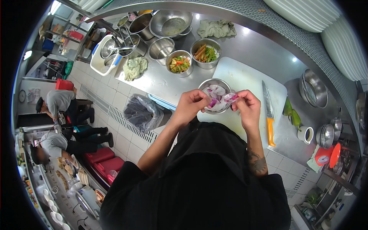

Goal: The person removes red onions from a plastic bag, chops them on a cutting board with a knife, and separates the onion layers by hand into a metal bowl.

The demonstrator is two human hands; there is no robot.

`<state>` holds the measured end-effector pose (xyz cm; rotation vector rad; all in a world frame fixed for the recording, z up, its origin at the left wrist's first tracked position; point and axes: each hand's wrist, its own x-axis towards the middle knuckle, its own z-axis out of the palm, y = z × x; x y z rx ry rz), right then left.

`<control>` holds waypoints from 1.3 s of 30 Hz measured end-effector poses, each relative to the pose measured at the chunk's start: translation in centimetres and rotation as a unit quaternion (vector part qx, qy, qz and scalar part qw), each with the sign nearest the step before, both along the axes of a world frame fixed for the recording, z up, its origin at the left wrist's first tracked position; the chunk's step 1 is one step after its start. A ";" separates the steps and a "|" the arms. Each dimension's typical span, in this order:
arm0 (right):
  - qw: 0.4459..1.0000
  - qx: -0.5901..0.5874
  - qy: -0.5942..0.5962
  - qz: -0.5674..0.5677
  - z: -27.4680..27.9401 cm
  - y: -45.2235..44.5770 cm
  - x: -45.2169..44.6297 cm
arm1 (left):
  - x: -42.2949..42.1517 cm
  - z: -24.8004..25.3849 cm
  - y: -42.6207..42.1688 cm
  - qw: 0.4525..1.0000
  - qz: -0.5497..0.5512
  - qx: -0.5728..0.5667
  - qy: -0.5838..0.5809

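Over a small steel bowl (209,82) of cut red onion (217,90), both my hands hold onion pieces. My left hand (193,104) pinches a purple-edged onion piece (213,102) at the bowl's left side. Between the fingers of my right hand (246,105) is another red onion piece (230,97), above the bowl's right rim. The bowl stands at the left part of a white cutting board (249,73). To the right on that board lies a knife (269,111) with an orange handle.
Bowls of mixed cut vegetables (179,64) and vegetable strips (206,53) stand behind. Green peppers (294,117) and a white cup (305,135) lie right of the board. A lined trash bin (142,113) is at the counter's left edge. Two people (57,103) work at far left.
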<state>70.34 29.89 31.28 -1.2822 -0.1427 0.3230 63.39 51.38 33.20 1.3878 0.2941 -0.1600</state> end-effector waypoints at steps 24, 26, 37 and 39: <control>0.854 -0.491 -0.161 -0.059 -9.4 -8.8 2.7 | -12.9 -7.8 25.2 0.869 0.356 0.309 0.150; 0.847 -0.506 -0.154 -0.059 -9.9 -8.5 2.7 | -15.2 -10.2 27.4 0.820 0.315 0.409 0.248; 0.826 -0.549 -0.114 0.065 -10.4 -7.4 4.3 | -6.9 -9.0 14.8 0.899 0.266 0.346 0.024; 0.824 -0.557 -0.071 0.078 -10.0 -7.6 4.7 | -4.9 -6.4 12.0 0.904 0.243 0.351 0.007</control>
